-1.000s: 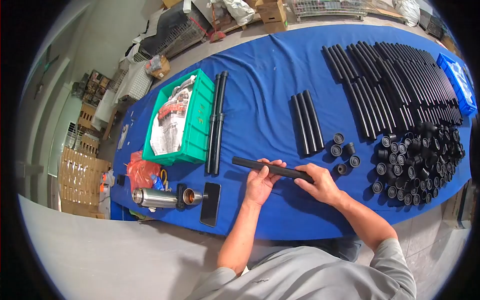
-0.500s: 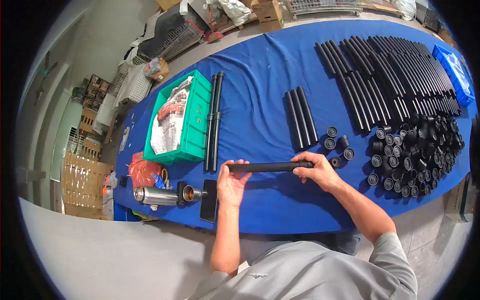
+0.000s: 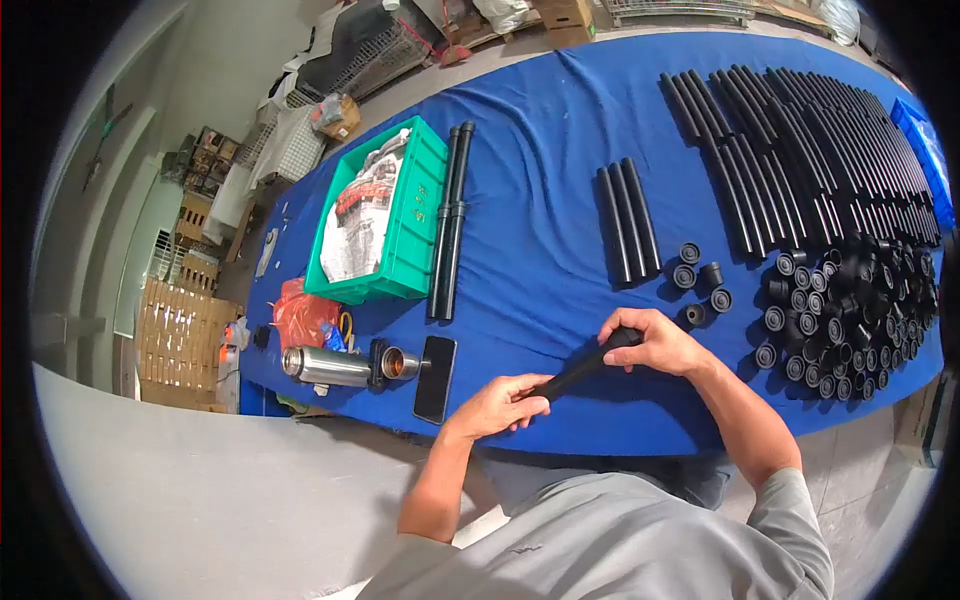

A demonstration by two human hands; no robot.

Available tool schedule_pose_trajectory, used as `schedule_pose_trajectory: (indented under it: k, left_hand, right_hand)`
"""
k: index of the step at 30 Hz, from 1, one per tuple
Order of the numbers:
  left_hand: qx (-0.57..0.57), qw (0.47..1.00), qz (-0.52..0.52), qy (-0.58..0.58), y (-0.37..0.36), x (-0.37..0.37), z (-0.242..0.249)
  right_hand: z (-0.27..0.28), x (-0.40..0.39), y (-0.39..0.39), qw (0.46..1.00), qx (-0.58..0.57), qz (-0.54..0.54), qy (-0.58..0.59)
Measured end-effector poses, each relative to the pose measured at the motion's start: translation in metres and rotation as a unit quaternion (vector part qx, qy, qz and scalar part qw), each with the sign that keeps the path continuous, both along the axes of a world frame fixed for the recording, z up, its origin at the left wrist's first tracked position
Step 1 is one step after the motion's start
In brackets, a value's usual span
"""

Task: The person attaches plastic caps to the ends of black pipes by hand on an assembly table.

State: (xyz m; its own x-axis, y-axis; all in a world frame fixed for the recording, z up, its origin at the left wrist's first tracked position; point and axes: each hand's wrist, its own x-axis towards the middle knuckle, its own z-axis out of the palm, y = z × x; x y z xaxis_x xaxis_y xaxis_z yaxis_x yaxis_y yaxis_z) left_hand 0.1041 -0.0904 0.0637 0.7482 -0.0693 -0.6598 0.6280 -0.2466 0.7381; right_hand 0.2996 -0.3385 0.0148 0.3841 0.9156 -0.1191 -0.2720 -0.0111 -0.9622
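A black tube (image 3: pixel 577 374) is held between my two hands over the front of the blue-covered table, slanting up to the right. My left hand (image 3: pixel 500 404) is closed round its lower left end. At the upper right end, where a wider black cap (image 3: pixel 624 340) shows, the fingers of my right hand (image 3: pixel 655 343) are wrapped. Just beyond my right hand lie several loose black caps (image 3: pixel 684 276). Three black tubes (image 3: pixel 628 222) lie side by side behind them.
Many black tubes (image 3: pixel 790 150) and a heap of caps (image 3: pixel 835 320) cover the right side. At left are a green crate (image 3: pixel 415 215) with cloth, joined tubes (image 3: pixel 452 225) beside it, a phone (image 3: pixel 435 380), a steel flask (image 3: pixel 333 367) and a red bag (image 3: pixel 303 317).
The held tube has swung from nearly level to a slant, its left end now lower and nearer my body. My left hand moved down and right with it. The whole view has shifted slightly.
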Motion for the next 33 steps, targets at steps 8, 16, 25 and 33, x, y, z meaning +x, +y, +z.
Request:
schedule_pose_trajectory:
  k: [8,16,25,33]
  left_hand:
    - [0.240,0.939,-0.040,-0.245,-0.018,0.006,0.013]
    - [0.241,0.912,0.165,-0.289,0.049,0.073,0.010]
    - [0.575,0.733,0.147,-0.332,0.181,0.274,-0.032]
    - [0.630,0.716,0.174,-0.244,0.212,0.355,-0.053]
  right_hand:
    - [-0.005,0.001,0.001,0.999,0.010,-0.036,-0.039]
    - [-0.022,-0.012,0.010,0.995,-0.004,-0.070,-0.073]
    - [-0.017,-0.016,0.010,0.957,-0.026,-0.036,-0.287]
    - [-0.017,-0.012,0.012,0.948,-0.026,-0.030,-0.317]
